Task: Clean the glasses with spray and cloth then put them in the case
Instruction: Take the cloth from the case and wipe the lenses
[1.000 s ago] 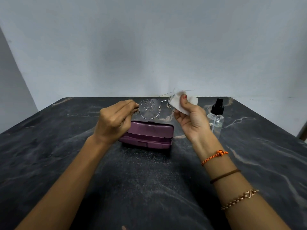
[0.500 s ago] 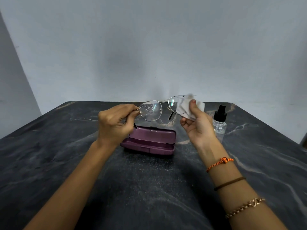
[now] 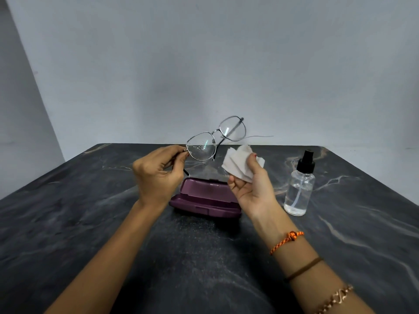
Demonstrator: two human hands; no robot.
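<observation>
- I count one pair of glasses [image 3: 215, 138], one cloth [image 3: 238, 163], one spray bottle [image 3: 299, 191] and one case [image 3: 205, 197], all on or over a dark marbled counter [image 3: 90, 211].
- My left hand [image 3: 158, 175] has its fingers pinched on the near end of the glasses frame and holds them in the air above the case, tilted so the far lens sits higher.
- The lens nearest my left hand carries droplets; the far lens looks clear.
- My right hand [image 3: 251, 184] has its fingers closed on the crumpled white cloth, just beside the glasses and not touching them.
- The case is purple, lies open on the counter between my two hands, and I see nothing inside the part that shows; my right hand hides its right end.
- The bottle stands upright on the counter to the right of my right hand, black sprayer on top, holding clear liquid, though I cannot tell the level.
- Three bands circle my right forearm.
</observation>
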